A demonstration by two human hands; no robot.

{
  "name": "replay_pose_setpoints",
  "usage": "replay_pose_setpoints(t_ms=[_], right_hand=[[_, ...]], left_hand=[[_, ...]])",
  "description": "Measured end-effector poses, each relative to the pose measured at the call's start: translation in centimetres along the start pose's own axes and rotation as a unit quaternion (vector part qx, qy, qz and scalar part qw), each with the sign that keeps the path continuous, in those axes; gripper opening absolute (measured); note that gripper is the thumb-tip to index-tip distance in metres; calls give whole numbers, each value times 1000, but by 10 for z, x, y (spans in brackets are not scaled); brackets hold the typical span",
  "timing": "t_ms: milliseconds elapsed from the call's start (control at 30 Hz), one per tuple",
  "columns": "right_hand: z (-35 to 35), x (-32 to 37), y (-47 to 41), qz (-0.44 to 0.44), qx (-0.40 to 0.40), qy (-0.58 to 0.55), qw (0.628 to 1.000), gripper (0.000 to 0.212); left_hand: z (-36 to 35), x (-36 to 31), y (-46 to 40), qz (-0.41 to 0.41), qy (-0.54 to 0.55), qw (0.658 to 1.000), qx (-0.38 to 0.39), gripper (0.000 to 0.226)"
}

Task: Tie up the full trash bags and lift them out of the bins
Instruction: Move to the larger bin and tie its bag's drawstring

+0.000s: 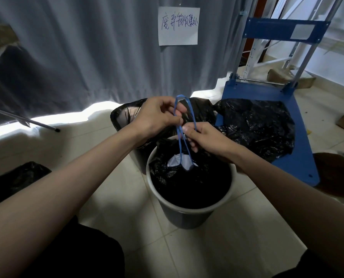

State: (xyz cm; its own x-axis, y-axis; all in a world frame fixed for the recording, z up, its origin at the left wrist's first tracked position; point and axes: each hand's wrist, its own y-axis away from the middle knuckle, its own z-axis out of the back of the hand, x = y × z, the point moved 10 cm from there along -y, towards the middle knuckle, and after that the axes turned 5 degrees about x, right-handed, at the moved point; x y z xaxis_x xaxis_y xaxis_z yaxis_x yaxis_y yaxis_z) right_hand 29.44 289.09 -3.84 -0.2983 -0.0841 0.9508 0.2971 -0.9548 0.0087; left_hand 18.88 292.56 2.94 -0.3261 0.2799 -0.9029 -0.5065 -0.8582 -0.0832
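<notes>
My left hand [157,115] and right hand [205,137] both pinch the blue drawstring [180,141]; a slipping grip could leave the bag [187,177] gaping open.

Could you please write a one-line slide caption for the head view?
Both hands, left hand and right hand, pinch the blue drawstring of a black trash bag sitting in the bin.

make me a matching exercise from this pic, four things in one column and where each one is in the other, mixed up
Things:
1. blue drawstring
2. paper sign
3. loose black bag
4. black trash bag

Places:
A. on the blue hand cart
B. inside the near bin
C. on the grey curtain
D. pinched by the left hand and right hand

Pairs: 1-D, 2-C, 3-A, 4-B
</notes>
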Motion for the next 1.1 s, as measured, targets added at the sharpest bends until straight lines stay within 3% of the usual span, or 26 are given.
replay_pose_setpoints(t_ms=[100, 233, 400, 567, 700, 800, 967, 1100], right_hand=[[11, -8, -1, -35, -54, -50, 997, 37], [40, -15, -1, -56, -150, -17, 987, 38], [48, -19, 1, -46, -186, -103, 976, 34], [41, -23, -1, -68, -169, -85, 980, 29], [31, -17, -2, -91, -97, 149, 980, 26], [15, -7, -4, -78, -26, 242, 967, 26], [-1, 0, -4, -60, 45, 248, 966, 26], [-4, 9, 5, -60, 61, 156, 984, 32]], left_hand=[[8, -3, -1, -7, 24, 999, -26, 35], [18, -7, -1, -19, 33, 998, -52, 40], [21, -16, -1, -38, 54, 995, -73, 31], [19, -29, -3, -73, 72, 992, -67, 30], [14, -37, -6, -94, 78, 991, -59, 28], [11, -38, -9, -97, 81, 990, -56, 27], [15, -30, -14, -80, 51, 992, -80, 26], [27, -9, -15, -36, 51, 990, -126, 28]])
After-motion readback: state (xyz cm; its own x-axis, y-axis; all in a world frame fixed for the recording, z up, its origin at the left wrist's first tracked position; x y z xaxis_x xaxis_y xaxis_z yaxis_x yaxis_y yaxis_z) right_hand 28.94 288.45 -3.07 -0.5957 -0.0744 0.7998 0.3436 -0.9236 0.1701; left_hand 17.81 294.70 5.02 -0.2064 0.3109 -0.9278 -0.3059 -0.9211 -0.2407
